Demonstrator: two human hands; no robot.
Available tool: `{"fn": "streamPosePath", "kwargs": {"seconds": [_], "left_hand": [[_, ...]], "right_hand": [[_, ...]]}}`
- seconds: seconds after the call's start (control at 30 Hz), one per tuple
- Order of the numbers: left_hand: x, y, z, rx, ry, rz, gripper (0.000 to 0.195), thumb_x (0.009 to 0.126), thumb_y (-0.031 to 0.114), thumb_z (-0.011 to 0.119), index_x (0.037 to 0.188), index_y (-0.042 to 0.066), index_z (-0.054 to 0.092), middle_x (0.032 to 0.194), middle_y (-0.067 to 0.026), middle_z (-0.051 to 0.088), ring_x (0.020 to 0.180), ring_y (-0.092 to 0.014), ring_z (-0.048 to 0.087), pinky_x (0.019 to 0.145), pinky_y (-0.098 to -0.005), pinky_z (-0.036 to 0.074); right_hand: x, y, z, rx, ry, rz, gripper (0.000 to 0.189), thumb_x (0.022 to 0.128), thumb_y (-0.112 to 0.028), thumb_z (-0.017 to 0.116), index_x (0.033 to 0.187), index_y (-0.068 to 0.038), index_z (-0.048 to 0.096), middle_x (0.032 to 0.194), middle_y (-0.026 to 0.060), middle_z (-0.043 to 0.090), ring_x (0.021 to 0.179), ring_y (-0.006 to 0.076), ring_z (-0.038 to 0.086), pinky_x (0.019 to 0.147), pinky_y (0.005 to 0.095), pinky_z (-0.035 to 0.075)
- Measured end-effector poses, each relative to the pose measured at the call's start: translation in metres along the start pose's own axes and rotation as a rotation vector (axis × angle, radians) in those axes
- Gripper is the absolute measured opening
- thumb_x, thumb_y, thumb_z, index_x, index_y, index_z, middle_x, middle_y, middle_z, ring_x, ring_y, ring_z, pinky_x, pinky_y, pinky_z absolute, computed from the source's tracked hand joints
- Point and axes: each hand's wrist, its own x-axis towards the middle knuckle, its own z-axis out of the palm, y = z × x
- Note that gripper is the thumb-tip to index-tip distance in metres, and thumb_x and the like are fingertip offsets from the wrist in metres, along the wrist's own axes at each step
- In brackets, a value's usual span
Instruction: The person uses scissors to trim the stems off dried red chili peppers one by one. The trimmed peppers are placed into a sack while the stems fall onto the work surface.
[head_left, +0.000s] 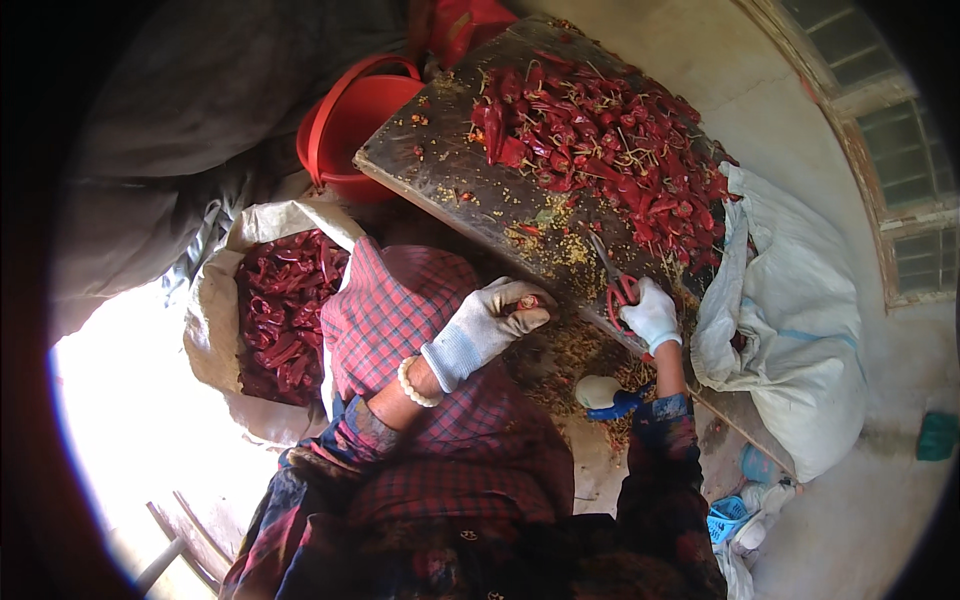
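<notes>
My left hand (491, 322), in a white work glove with a soiled palm side, is closed around a dried red chili pepper (528, 302); only its cut-looking end shows between the fingers. In my right hand (651, 309), also gloved, is a pair of scissors (616, 289) with red handles. Their blades point away from me over the table, and whether they are parted is hard to tell. Beyond the scissors, a large heap of dried red chilies (600, 142) with pale stems covers much of the dark tabletop (442, 161). Loose yellow seeds (566, 240) lie scattered near the blades.
At my left stands an open sack (217, 330) filled with stemless-looking red chilies (289, 315). A red bucket (360, 127) sits beyond it, by the table corner. A white woven sack (802, 322) leans at the table's right end. Stem debris (577, 367) litters the floor below.
</notes>
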Motion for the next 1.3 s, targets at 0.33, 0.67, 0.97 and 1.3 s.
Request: {"fn": "streamPosePath", "kwargs": {"seconds": [0.33,0.67,0.97,1.3], "left_hand": [[-0.001,0.016,0.000,0.131,0.125,0.045,0.021,0.082,0.016,0.077,0.096,0.003,0.067,0.079,-0.0013,0.058,0.070,-0.009,0.054,0.065,-0.0250,0.047],[-0.004,0.023,-0.001,0.001,0.219,-0.127,0.020,0.076,0.011,0.081,0.083,0.002,0.065,0.072,-0.0010,0.058,0.064,-0.006,0.054,0.056,-0.0239,0.045],[-0.004,0.017,-0.005,0.115,0.272,0.000,0.021,0.074,0.008,0.082,0.080,0.002,0.064,0.071,0.0000,0.059,0.062,-0.005,0.052,0.054,-0.0229,0.043],[-0.003,0.022,-0.005,0.244,0.292,0.041,0.015,0.071,0.003,0.078,0.080,0.002,0.066,0.070,-0.0042,0.059,0.062,-0.010,0.056,0.055,-0.0253,0.045]], "right_hand": [[-0.074,-0.047,-0.025,0.808,0.082,-0.328,0.055,0.069,-0.012,0.084,0.111,0.000,0.050,0.098,0.0097,0.063,0.084,0.0217,0.065,0.074,0.0346,0.054],[-0.112,-0.100,-0.106,0.054,0.294,-0.627,0.057,0.058,-0.026,0.088,0.098,-0.003,0.054,0.085,0.0150,0.060,0.075,0.0373,0.059,0.067,0.0464,0.048],[-0.110,-0.102,-0.114,-0.082,0.283,-0.689,0.049,0.061,-0.027,0.083,0.097,-0.008,0.055,0.088,0.0115,0.059,0.077,0.0346,0.060,0.067,0.0456,0.047],[-0.113,-0.108,-0.125,-0.231,0.212,-0.667,0.043,0.063,-0.026,0.078,0.097,-0.010,0.057,0.089,0.0086,0.058,0.081,0.0306,0.060,0.069,0.0431,0.047]]}}
